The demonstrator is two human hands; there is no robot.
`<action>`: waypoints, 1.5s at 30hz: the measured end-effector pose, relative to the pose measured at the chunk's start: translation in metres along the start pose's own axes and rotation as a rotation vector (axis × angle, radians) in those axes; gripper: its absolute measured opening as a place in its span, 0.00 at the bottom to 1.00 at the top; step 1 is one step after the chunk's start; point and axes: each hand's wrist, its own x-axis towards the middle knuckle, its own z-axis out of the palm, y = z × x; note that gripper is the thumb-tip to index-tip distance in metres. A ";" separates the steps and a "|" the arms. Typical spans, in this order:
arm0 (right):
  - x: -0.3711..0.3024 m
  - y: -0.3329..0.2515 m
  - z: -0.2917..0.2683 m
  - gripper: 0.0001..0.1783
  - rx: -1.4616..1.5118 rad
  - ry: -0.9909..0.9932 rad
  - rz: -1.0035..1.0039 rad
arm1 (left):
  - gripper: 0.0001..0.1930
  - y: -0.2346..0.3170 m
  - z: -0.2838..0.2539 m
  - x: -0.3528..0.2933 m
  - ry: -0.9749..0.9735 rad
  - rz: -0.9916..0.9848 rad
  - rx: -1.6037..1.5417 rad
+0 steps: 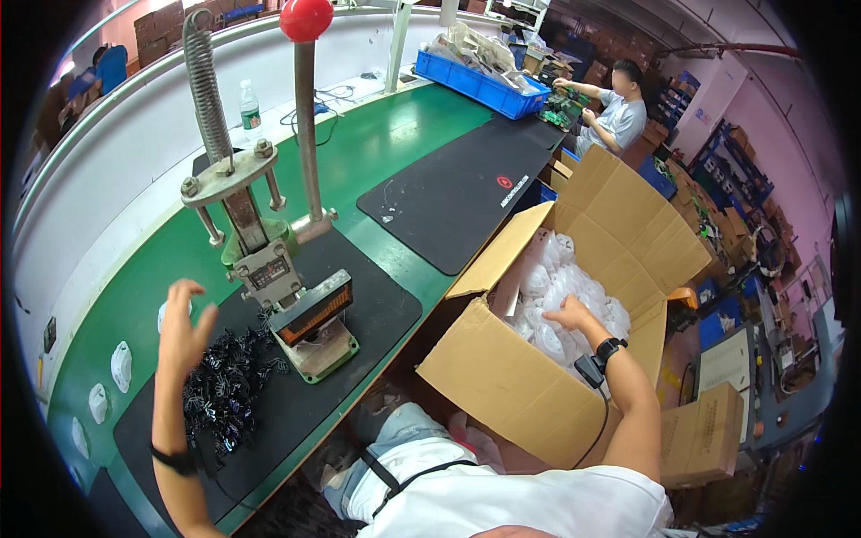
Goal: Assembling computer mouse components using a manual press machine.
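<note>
My left hand [182, 330] is raised with its fingers apart and holds nothing. It hovers over a heap of small black parts [229, 386] on a black mat [386, 300]. Just right of it stands a hand lever press [269, 269] with a red ball knob [306, 20], a tall spring and a pale metal base. My right hand [572, 316] reaches into an open cardboard box [516, 381], over many white, translucent plastic-wrapped pieces [558, 269]. Its fingers stretch leftward among them; their tips are partly lost against the white.
Several white pieces [121, 366] line the green bench's left side. Farther back are a second black mat [457, 193], a water bottle [249, 106] and a full blue crate [484, 85]. Another person [619, 112] sits beyond the box. A closed carton [704, 435] stands at right.
</note>
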 end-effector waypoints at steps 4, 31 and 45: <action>-0.001 -0.006 0.012 0.43 -0.118 0.117 -0.089 | 0.18 0.099 -0.029 -0.051 -0.182 0.055 -0.226; -0.228 -0.235 0.008 0.21 1.177 -0.427 -1.076 | 0.33 0.164 0.093 -0.155 -0.182 -0.279 -1.427; -0.254 -0.375 0.156 0.07 0.452 -0.401 -1.376 | 0.15 0.133 0.076 -0.275 0.345 -0.635 -1.367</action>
